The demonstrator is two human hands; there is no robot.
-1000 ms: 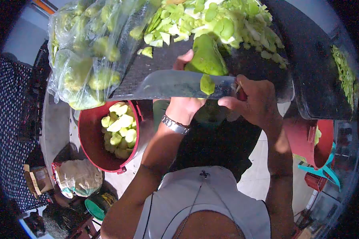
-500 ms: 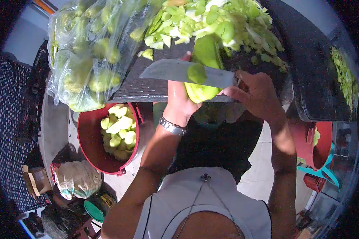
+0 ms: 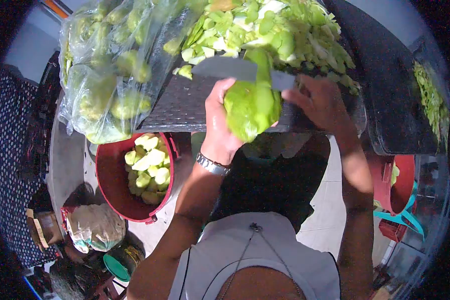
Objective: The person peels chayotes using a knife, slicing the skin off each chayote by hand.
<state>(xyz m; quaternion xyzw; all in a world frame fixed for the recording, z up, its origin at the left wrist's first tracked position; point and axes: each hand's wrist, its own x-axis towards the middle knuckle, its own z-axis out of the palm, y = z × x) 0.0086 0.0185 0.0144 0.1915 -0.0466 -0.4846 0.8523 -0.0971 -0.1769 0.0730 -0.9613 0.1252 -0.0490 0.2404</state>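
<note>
My left hand (image 3: 219,122), with a metal watch at the wrist, is closed round a large green vegetable (image 3: 247,110) over the near edge of the dark woven table (image 3: 177,107). In my right hand (image 3: 320,102) is a wide-bladed knife (image 3: 220,68); my fingers wrap its handle, which is mostly hidden. The blade lies across the upper part of the vegetable and points left, and a strip of green peel seems to overlap it. Just beyond, a heap of green and white peelings (image 3: 285,40) covers the far part of the table.
A clear plastic bag of green vegetables (image 3: 105,90) lies on the left of the table. Below it stands a red bucket (image 3: 101,175) with peeled pieces. Another red bucket (image 3: 402,185) is at right, under a dark surface (image 3: 390,100) holding more peelings. A wrapped sack (image 3: 96,227) sits lower left.
The knife has moved up and away from me, from the vegetable's near end to its far part. The vegetable has come nearer and turned in my left hand, showing more of its broad end.
</note>
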